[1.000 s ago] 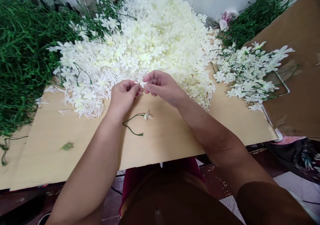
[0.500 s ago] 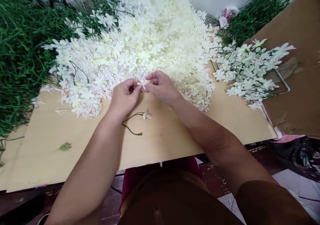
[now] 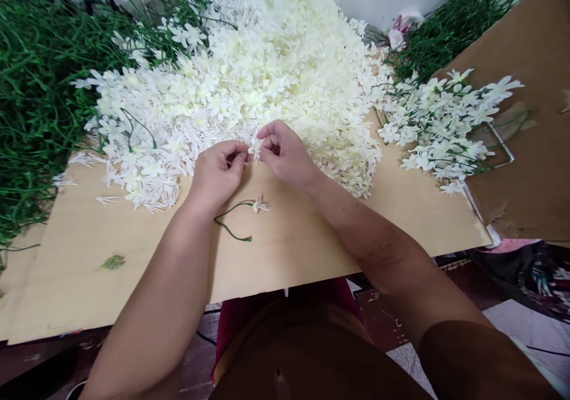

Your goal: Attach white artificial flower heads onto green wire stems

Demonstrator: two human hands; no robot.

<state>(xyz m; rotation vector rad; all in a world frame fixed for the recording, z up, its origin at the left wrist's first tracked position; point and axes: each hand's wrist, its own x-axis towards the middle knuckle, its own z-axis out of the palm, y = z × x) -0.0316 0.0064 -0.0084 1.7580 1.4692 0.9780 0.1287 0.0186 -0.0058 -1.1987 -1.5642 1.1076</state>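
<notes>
A small white artificial flower (image 3: 255,149) is between my two hands, at the front edge of a big heap of white flowers (image 3: 285,62). My right hand (image 3: 287,155) pinches it from the right with thumb and forefinger, the other fingers curled. From the left, the closed fingertips of my left hand (image 3: 219,173) meet the flower's edge; exactly what they pinch is partly hidden. Below the hands, a bent green stem (image 3: 229,227) with a white piece at its tip lies on the tan board (image 3: 294,240).
Green stems (image 3: 40,91) are piled at the left, and another green bunch (image 3: 454,26) stands at the back right. Flowers on stems (image 3: 445,121) lie at the right beside a bent metal wire (image 3: 505,145) and a cardboard sheet (image 3: 529,174). A green scrap (image 3: 113,262) lies front left.
The flower between my fingertips has turned and now hangs more downward. My hands have drawn slightly apart, the left one shifting a little left.
</notes>
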